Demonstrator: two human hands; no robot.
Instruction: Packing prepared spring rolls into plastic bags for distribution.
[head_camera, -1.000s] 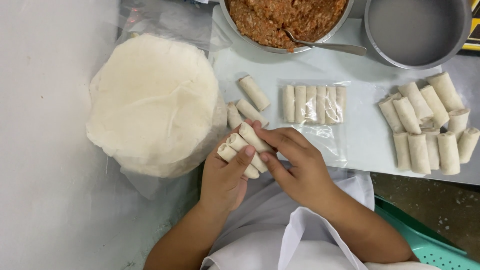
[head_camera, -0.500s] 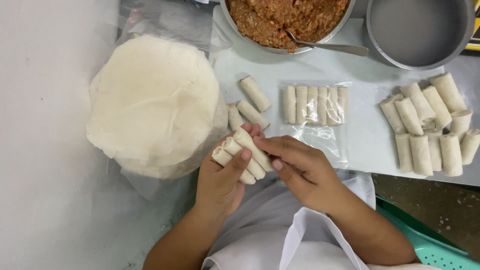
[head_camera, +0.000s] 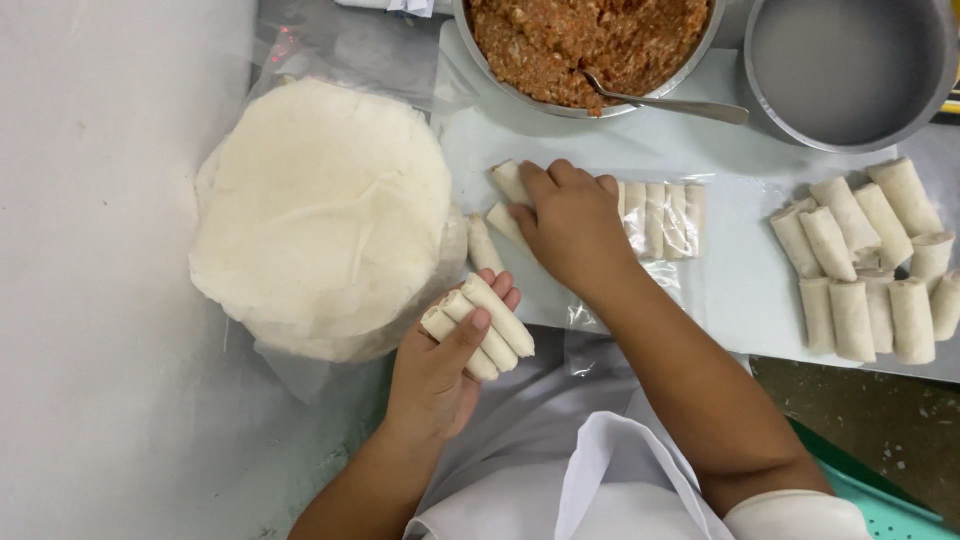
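The table (head_camera: 110, 300) is taking up most of the view, covered in something pale and a bit wrinkled. Sitting on it at the left is the wrapper stack (head_camera: 325, 210) — round, white, lying on clear plastic. Up top, the filling bowl (head_camera: 590, 45) is holding reddish minced stuff with a spoon (head_camera: 665, 100) leaning out over its rim, and the empty pan (head_camera: 850, 65) is sitting just beside it on the right.

Over at the right edge, a pile of rolls (head_camera: 870, 265) is lying loose, some stacked across each other. In the middle, a bag of rolls (head_camera: 660, 215) is lying flat with a neat row packed side by side inside it.

The right hand (head_camera: 570, 225) is reaching out palm down, fingers curling onto two loose rolls (head_camera: 508, 195) just left of the bag — it's touching them, but I can't tell if it's actually gripping one. Another stray roll (head_camera: 483, 245) is lying right against the wrapper stack.

The left hand (head_camera: 440, 375) is sitting closer to the body, cupping three held rolls (head_camera: 480, 325) across its fingers, thumb pressing over them.
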